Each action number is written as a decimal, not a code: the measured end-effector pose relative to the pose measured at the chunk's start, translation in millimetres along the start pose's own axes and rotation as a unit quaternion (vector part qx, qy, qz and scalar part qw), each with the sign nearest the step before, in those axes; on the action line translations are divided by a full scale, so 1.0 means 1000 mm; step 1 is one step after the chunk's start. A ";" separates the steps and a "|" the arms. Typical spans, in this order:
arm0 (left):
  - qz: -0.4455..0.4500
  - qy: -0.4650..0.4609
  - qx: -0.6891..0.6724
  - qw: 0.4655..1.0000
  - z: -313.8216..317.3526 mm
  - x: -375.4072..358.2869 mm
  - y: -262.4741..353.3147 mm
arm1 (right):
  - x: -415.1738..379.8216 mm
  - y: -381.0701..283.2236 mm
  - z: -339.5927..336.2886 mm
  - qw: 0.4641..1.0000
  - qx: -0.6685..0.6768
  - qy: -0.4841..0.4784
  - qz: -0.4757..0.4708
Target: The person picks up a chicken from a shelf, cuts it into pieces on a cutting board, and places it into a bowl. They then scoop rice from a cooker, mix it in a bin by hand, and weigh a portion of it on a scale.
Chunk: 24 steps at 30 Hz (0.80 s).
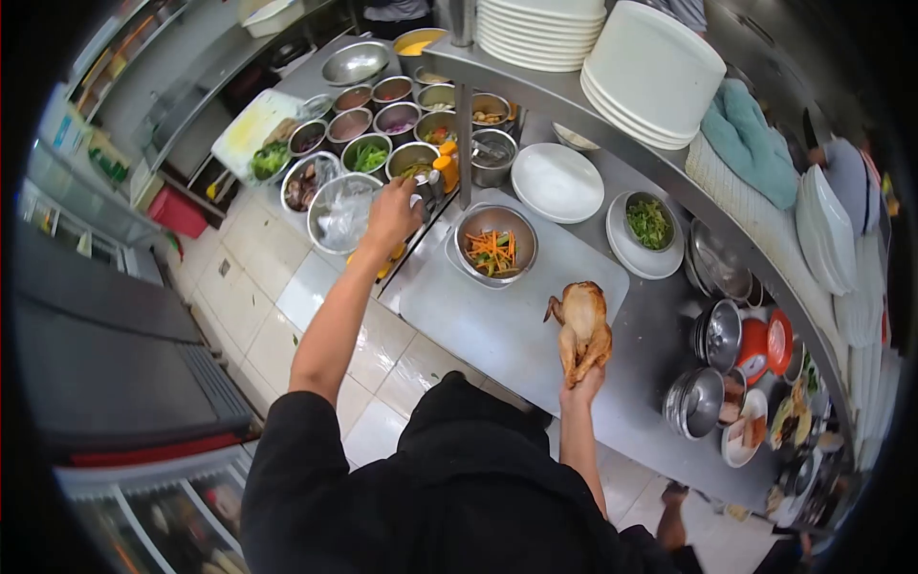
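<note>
A whole browned chicken (581, 325) is held by its leg end in my right hand (583, 385), over the right part of a pale cutting board (430, 311). My left hand (392, 215) reaches over the near edge of the ingredient bowls, beside a bowl with a clear plastic bag (344, 212) and yellow-capped bottles (446, 165). Its fingers are bent together; what they hold, if anything, is too small to name. A steel bowl of sliced carrots and greens (495, 243) sits on the board between my hands.
Several metal ingredient bowls (371, 153) stand at the back left. White plates (557, 182) and a bowl of greens (650, 222) lie beyond the board. A metal shelf (612, 115) carries stacked plates above. Part of another person (672, 517) shows at lower right.
</note>
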<state>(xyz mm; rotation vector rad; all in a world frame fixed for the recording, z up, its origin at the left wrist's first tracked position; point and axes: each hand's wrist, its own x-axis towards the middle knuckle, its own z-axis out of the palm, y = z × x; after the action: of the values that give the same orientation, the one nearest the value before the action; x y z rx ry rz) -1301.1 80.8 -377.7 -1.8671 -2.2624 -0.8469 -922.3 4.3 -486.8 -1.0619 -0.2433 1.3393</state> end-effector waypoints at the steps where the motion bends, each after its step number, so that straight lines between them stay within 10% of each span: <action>1: -0.002 -0.042 0.001 0.999 0.006 0.015 -0.010 | -0.005 0.013 0.004 0.999 0.012 0.023 -0.033; 8: 0.040 -0.379 0.128 0.916 0.062 0.051 -0.041 | -0.059 0.046 0.026 0.982 -0.143 0.028 0.123; 16: 0.044 -0.197 0.018 0.979 0.025 0.066 -0.049 | -0.097 0.000 0.006 0.890 -0.373 -0.008 0.263; 21: 0.051 -0.145 -0.004 0.988 -0.079 0.063 0.007 | -0.076 -0.016 0.004 0.856 -0.463 0.060 -0.223; 24: 0.058 -0.105 0.008 0.993 -0.149 0.049 0.033 | -0.050 -0.042 0.029 0.837 -0.491 0.033 -0.241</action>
<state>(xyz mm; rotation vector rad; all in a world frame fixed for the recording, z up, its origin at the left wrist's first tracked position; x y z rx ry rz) -1322.9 58.4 -220.7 -2.1484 -2.2366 -0.6401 -928.1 -19.8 -419.6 -1.7318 -1.1570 0.6601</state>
